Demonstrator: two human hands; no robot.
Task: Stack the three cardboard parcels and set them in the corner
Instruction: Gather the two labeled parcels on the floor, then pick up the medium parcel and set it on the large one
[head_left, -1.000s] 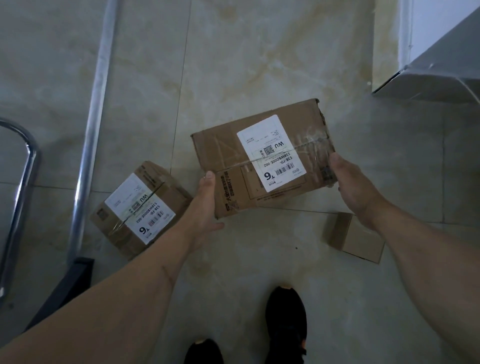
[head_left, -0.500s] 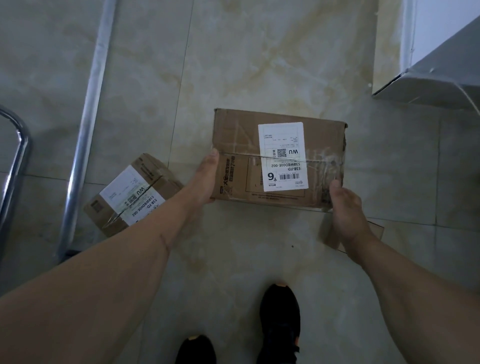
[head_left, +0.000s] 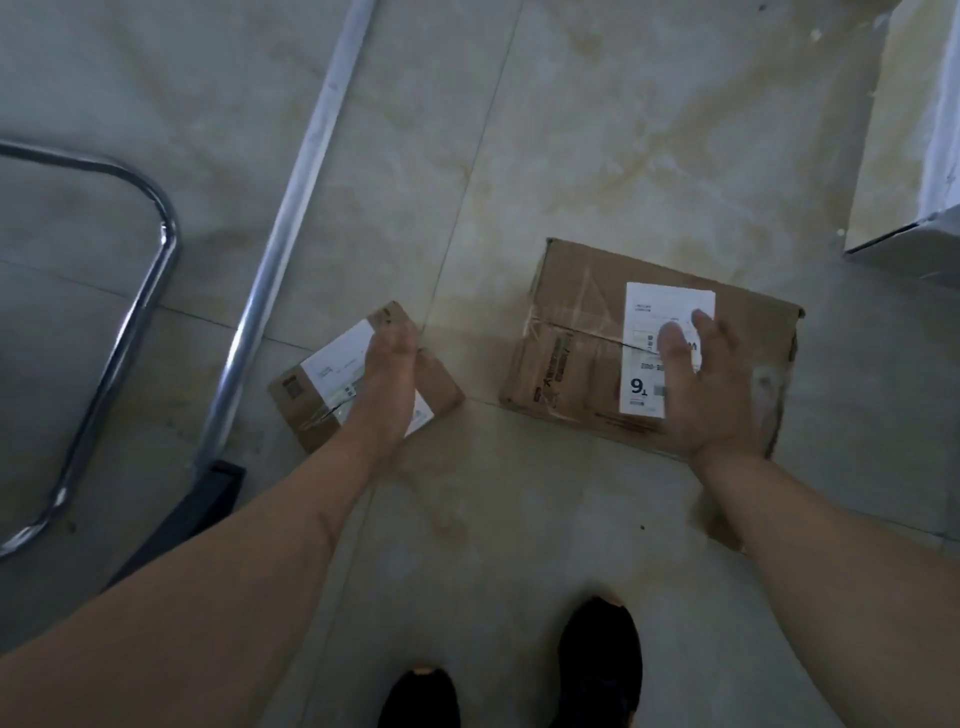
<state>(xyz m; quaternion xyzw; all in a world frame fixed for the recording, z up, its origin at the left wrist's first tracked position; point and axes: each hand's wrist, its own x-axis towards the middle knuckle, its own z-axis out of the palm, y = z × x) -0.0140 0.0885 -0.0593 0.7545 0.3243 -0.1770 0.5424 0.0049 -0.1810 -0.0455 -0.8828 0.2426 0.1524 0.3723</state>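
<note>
The large cardboard parcel (head_left: 571, 364) with a white label lies flat on the tiled floor at right. My right hand (head_left: 711, 395) is over its label, fingers spread, holding nothing. A medium parcel (head_left: 301, 400) with a white label lies at an angle to the left. My left hand (head_left: 389, 374) is on top of it, blurred, fingers stretched forward and not closed around it. Only a brown corner of the small third parcel (head_left: 724, 530) shows beside my right forearm; the rest is hidden.
A metal pole (head_left: 291, 218) runs diagonally left of the medium parcel, ending at a black foot (head_left: 208, 499). A curved chrome tube (head_left: 150, 291) is further left. A grey-white cabinet corner (head_left: 914, 244) sits at upper right. My black shoes (head_left: 600, 660) are at the bottom.
Both hands set the large parcel down on the floor and let go. My left hand moved left onto the medium parcel; my right hand lifted above the large parcel's label.
</note>
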